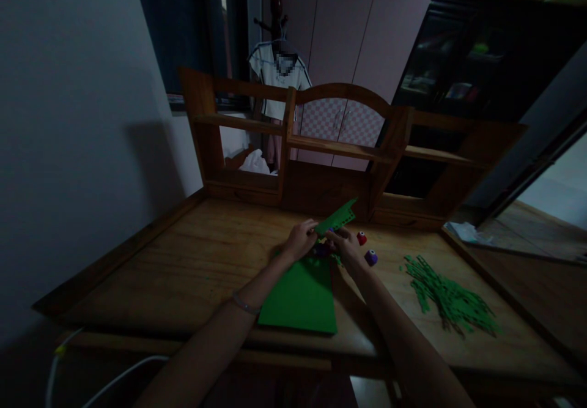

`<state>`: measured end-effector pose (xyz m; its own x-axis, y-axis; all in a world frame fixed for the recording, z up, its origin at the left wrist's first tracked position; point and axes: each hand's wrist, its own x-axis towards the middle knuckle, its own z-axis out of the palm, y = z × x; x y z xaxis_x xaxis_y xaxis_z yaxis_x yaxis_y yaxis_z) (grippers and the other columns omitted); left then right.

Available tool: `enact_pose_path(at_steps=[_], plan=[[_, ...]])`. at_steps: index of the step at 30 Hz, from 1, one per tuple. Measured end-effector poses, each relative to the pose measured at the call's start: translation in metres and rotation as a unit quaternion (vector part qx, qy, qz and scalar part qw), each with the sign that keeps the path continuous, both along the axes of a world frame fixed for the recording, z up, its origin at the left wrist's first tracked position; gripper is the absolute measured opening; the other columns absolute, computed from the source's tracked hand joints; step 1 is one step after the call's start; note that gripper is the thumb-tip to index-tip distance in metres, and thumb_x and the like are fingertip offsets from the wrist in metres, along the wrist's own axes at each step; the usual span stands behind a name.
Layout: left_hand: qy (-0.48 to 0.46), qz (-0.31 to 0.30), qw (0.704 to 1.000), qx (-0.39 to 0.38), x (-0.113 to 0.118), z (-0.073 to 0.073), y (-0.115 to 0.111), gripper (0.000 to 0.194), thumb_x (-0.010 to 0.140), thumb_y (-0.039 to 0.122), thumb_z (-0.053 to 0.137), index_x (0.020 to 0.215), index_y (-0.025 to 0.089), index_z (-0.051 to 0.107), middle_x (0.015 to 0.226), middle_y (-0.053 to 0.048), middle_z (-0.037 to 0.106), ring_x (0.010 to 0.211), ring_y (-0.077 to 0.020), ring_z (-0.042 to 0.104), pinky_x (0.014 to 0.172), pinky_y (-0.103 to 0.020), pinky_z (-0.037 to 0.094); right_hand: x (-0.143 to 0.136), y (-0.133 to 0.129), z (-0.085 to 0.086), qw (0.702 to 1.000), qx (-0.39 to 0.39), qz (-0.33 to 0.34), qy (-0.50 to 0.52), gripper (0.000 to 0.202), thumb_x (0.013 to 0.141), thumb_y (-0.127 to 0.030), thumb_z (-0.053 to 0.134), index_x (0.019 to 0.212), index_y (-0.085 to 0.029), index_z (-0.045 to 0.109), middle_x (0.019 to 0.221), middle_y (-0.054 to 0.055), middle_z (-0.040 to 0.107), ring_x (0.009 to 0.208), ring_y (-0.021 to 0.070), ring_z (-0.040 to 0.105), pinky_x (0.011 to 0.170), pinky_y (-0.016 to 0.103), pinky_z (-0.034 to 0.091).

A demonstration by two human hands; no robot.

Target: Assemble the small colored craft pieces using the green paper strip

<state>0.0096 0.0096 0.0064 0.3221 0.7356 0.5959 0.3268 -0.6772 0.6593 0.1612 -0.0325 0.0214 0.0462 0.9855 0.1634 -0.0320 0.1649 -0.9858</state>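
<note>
Observed from the head view, dim lighting. The left hand (300, 238) pinches the near end of a green perforated strip (338, 217), fingers closed on it. The right hand (345, 244) sits just beside it, fingers curled at the same end of the strip; whether it grips the strip or a dark purple object (322, 251) beneath is not discernible. That object lies between the two hands, partly hidden.

Key relation: the strip's long axis runs from the hands up and to the right, away from the person, its free end raised above the wooden desk (183, 261) toward the shelf unit (330, 151). Both hands meet at its lower-left end; neither is clearly nearer.

A green sheet (300, 298) lies flat on the desk directly below the hands, its near edge by the desk front. A red punch (362, 237) and a purple punch (371, 257) stand just right of the right hand. A pile of green cuttings (447, 298) lies well apart to the right. A bracelet (245, 304) circles the left wrist
</note>
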Motion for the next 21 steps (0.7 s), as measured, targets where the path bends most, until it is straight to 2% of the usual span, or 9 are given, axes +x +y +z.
enact_pose_path(at_steps=[7, 10, 14, 17, 21], plan=[[-0.013, 0.037, 0.998, -0.050, 0.0027, 0.0016, -0.0033, 0.031, 0.087, 0.039, 0.044, 0.090, 0.017, 0.066, 0.090, -0.007, 0.067, 0.085, -0.0190, 0.060, 0.074, -0.026, 0.043, 0.0021, 0.0006, 0.0015, 0.998, -0.011, 0.030, -0.051, 0.032, 0.066, -0.046, 0.070, 0.065, -0.016, 0.059, 0.052, -0.003, 0.051, 0.047, 0.0093, 0.041, 0.047, 0.023, 0.027], [-0.036, 0.051, 0.997, -0.049, 0.0021, 0.0034, -0.0041, 0.035, 0.088, 0.043, 0.043, 0.098, 0.018, 0.066, 0.098, -0.007, 0.067, 0.090, -0.0199, 0.060, 0.079, -0.028, 0.043, 0.0023, 0.0016, -0.0007, 0.997, -0.022, 0.052, -0.055, 0.034, 0.064, -0.048, 0.070, 0.073, -0.017, 0.061, 0.055, -0.002, 0.055, 0.049, 0.0103, 0.045, 0.048, 0.023, 0.029], [-0.060, 0.071, 0.994, -0.058, 0.0016, 0.0028, -0.0034, 0.038, 0.086, 0.047, 0.043, 0.102, 0.019, 0.065, 0.097, -0.007, 0.067, 0.089, -0.0196, 0.060, 0.078, -0.028, 0.043, 0.0015, 0.0008, -0.0011, 0.996, -0.018, 0.066, -0.061, 0.038, 0.062, -0.050, 0.071, 0.078, -0.017, 0.062, 0.059, -0.001, 0.058, 0.052, 0.0113, 0.048, 0.050, 0.023, 0.033], [-0.073, 0.074, 0.992, -0.070, 0.0014, -0.0003, -0.0008, 0.041, 0.086, 0.049, 0.041, 0.093, 0.017, 0.066, 0.086, -0.006, 0.068, 0.080, -0.0180, 0.061, 0.070, -0.026, 0.042, 0.0006, 0.0016, -0.0015, 0.996, -0.020, 0.061, -0.055, 0.041, 0.062, -0.052, 0.071, 0.083, -0.017, 0.065, 0.059, -0.001, 0.058, 0.052, 0.0114, 0.049, 0.051, 0.023, 0.035], [-0.065, 0.103, 0.987, -0.107, 0.0010, -0.0050, 0.0033, 0.051, 0.085, 0.055, 0.039, 0.064, 0.015, 0.061, 0.055, -0.003, 0.059, 0.056, -0.0145, 0.055, 0.056, -0.024, 0.036, 0.0000, 0.0061, -0.0035, 0.997, -0.053, 0.056, -0.007, 0.044, 0.064, -0.053, 0.069, 0.086, -0.016, 0.065, 0.059, 0.000, 0.058, 0.050, 0.0119, 0.050, 0.050, 0.024, 0.038]])
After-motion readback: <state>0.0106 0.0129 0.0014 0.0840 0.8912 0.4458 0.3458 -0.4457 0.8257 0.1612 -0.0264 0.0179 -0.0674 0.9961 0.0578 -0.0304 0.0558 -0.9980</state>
